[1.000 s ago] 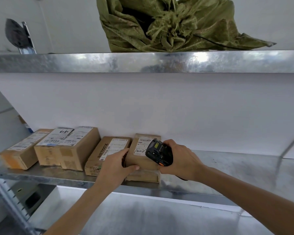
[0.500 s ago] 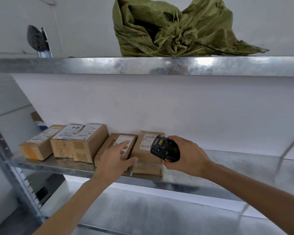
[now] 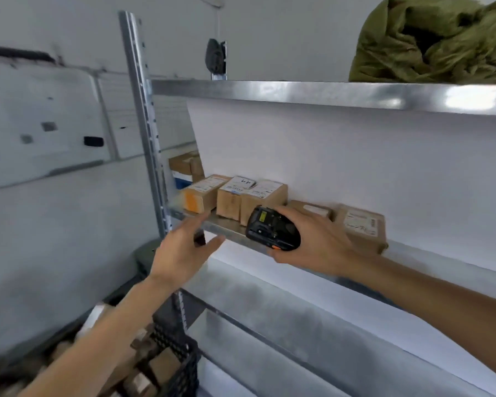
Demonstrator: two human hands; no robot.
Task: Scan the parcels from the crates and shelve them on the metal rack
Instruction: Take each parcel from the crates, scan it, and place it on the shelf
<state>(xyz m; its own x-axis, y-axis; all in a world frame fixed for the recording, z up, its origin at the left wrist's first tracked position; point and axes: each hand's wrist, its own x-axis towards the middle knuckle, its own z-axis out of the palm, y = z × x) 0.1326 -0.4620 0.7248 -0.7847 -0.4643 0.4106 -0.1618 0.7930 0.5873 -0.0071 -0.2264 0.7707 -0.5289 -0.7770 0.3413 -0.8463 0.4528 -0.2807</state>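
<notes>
A black mesh crate [image 3: 181, 365] at the foot of a metal rack [image 3: 143, 133] holds brown cardboard boxes [image 3: 158, 368], blurred in the head view. On the rack's middle shelf [image 3: 229, 229], five labelled cardboard parcels [image 3: 262, 200] sit in a row against the white back wall, labels facing up, their long sides running front to back. The right hand [image 3: 318, 247] grips a black handheld scanner [image 3: 272, 232] in front of the row, its long axis lying roughly along the shelf edge. The left hand [image 3: 184, 250] hangs just before the shelf edge, fingers spread and relaxed, holding nothing. A crumpled green sack [image 3: 438, 41] rests on the top shelf [image 3: 327, 94].
</notes>
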